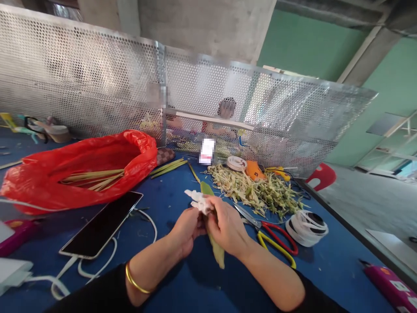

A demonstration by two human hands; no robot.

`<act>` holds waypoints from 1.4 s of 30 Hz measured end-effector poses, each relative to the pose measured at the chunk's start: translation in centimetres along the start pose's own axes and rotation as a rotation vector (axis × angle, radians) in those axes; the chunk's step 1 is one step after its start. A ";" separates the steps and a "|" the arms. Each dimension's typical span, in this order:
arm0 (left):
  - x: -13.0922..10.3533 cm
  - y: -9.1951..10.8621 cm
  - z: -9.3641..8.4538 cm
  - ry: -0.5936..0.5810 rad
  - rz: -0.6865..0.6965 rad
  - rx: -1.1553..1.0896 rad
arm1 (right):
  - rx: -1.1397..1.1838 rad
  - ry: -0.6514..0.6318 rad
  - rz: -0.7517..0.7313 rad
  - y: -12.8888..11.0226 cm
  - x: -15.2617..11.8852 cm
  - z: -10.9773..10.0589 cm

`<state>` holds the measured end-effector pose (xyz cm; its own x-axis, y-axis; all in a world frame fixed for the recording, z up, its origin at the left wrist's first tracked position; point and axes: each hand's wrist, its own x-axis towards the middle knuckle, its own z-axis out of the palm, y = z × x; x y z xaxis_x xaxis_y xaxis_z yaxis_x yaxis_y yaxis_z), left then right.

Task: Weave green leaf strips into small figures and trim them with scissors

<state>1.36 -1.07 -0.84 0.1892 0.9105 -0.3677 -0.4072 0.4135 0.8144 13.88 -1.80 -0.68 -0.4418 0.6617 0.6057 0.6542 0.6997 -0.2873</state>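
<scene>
My left hand [187, 230] and my right hand [226, 224] meet over the middle of the blue table, both with fingers closed. A crumpled white tissue or cloth [198, 201] sticks out between them, pinched by my right fingers. Running through both hands is a long green leaf [217, 252], narrow and pointed at its lower end, pale green where it shows above the knuckles. My left fingers curl around its middle, though their exact hold is partly hidden. Right of my right hand lie open scissors [260, 226] with red and yellow handles.
A pile of leaf scraps [254, 189] lies behind my right hand, with a tape roll [236, 164] on it. White ribbon [306, 228] is bundled at right. Left are a red bag [81, 161] of stalks and a cabled tablet [104, 226]. A perforated metal screen [208, 95] stands behind.
</scene>
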 end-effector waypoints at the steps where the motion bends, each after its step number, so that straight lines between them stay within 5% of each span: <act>1: -0.1 0.0 0.1 -0.004 0.004 0.006 | 0.011 -0.029 -0.028 0.0 0.0 0.1; 4: -0.2 -0.1 0.4 0.014 -0.019 -0.019 | 0.033 -0.046 -0.074 0.8 -0.2 -0.2; 11: 0.9 1.1 -0.6 0.253 -0.031 -0.133 | 0.054 -0.205 -0.225 1.6 -0.7 -1.8; 15: 1.8 2.8 -1.6 0.365 0.107 -0.139 | 0.067 -0.289 -0.311 0.7 -0.7 -2.3; 17: 2.0 3.5 -2.0 0.394 0.193 -0.124 | 0.153 -0.276 -0.230 0.5 -0.8 -2.6; 19: 2.0 3.7 -2.1 0.364 0.232 -0.064 | 0.273 -0.099 -0.009 0.8 -0.9 -3.0; 22: 1.6 3.0 -1.8 0.284 0.236 0.069 | 0.278 0.344 0.372 1.9 -0.9 -3.5; 25: 1.0 1.9 -1.2 0.156 0.177 0.159 | 0.108 0.501 0.415 2.8 -0.7 -3.3; 30: 0.2 0.8 -0.2 -0.038 0.014 0.114 | 0.068 0.129 0.082 2.6 -1.0 -1.2; 32: 0.0 0.7 0.1 0.000 -0.001 0.072 | 0.128 0.017 0.029 2.6 -1.1 -0.5; 38: 0.4 0.6 0.1 0.261 -0.037 -0.153 | 0.084 -0.051 -0.177 2.3 -1.0 -0.9; 42: 1.3 2.3 -0.9 0.318 -0.004 -0.215 | 0.094 -0.192 -0.301 1.1 -1.3 -0.6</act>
<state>-0.13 1.06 0.15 -0.0812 0.8508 -0.5192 -0.5912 0.3782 0.7123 15.54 -2.11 -1.37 -0.7188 0.4548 0.5259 0.4221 0.8865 -0.1898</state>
